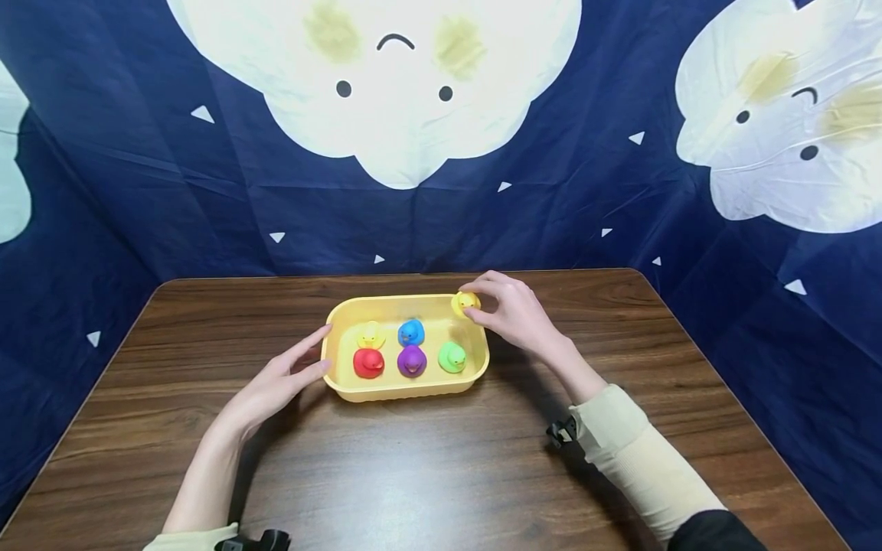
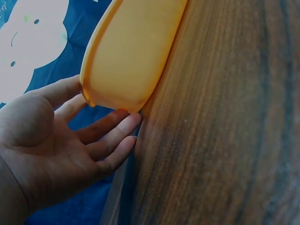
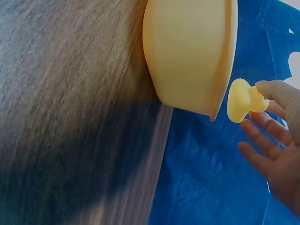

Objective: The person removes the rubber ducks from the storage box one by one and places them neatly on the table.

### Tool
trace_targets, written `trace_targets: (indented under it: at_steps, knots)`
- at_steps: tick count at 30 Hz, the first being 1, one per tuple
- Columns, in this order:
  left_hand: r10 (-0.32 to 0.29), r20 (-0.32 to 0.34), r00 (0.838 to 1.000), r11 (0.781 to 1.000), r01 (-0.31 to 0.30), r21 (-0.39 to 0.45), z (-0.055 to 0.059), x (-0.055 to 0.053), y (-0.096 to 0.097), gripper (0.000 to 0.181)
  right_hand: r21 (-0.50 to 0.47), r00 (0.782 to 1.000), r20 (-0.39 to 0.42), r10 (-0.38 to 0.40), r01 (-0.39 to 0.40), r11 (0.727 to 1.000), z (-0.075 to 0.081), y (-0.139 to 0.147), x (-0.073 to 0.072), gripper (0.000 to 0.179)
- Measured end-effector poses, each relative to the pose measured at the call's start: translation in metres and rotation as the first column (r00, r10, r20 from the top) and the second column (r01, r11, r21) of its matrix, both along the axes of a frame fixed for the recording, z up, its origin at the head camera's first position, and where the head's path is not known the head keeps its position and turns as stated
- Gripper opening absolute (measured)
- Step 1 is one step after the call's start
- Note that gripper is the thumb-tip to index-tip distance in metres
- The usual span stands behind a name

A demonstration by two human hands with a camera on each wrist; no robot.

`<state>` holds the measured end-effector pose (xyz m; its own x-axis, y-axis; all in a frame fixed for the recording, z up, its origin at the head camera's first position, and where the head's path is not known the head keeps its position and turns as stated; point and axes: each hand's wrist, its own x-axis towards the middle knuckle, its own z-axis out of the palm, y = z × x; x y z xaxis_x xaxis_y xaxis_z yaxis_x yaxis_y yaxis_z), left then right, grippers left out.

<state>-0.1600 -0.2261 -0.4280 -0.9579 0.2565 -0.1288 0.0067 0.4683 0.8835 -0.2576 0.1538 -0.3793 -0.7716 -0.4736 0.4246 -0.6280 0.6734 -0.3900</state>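
Pinching a small yellow toy duck (image 1: 466, 301) above the oblong yellow plastic tub (image 1: 406, 394), the right hand (image 1: 511, 308) seems mid-transfer; the left hand (image 1: 270, 390), fingers spread, touches the tub. Next move probably needs steady grip.

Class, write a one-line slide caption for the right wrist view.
Right hand pinching a yellow toy duck above a yellow tub on a wood-grained table.

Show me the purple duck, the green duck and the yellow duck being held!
Purple duck (image 1: 412, 361), head view: middle of its upper side.
Green duck (image 1: 452, 357), head view: middle of its upper side.
Held yellow duck (image 3: 239, 101), right wrist view: its wide, rounded body.
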Motion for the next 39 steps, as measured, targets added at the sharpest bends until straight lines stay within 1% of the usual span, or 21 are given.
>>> trace_targets:
  at_steps: [11, 25, 30, 39]
  knots:
    - [0.016, 0.026, 1.000, 1.000, -0.015, -0.014, 0.001, 0.000, 0.000, 0.070, -0.019, 1.000, 0.013, -0.011, 0.012, 1.000, -0.003, 0.013, 0.000, 0.029]
    - [0.017, 0.036, 0.999, 1.000, -0.016, -0.017, -0.001, 0.000, -0.001, 0.070, -0.070, 0.998, 0.042, -0.039, 0.042, 0.997, -0.008, 0.033, -0.003, 0.033]
    - [0.016, 0.030, 0.999, 1.000, -0.015, -0.020, -0.001, -0.001, -0.001, 0.069, -0.098, 0.998, 0.045, -0.033, 0.037, 0.994, -0.012, 0.041, -0.004, 0.033]
    - [0.011, 0.033, 0.999, 1.000, -0.010, -0.021, -0.001, -0.003, 0.000, 0.070, -0.100, 0.995, 0.085, -0.057, 0.065, 0.993, -0.022, 0.058, -0.011, 0.034]
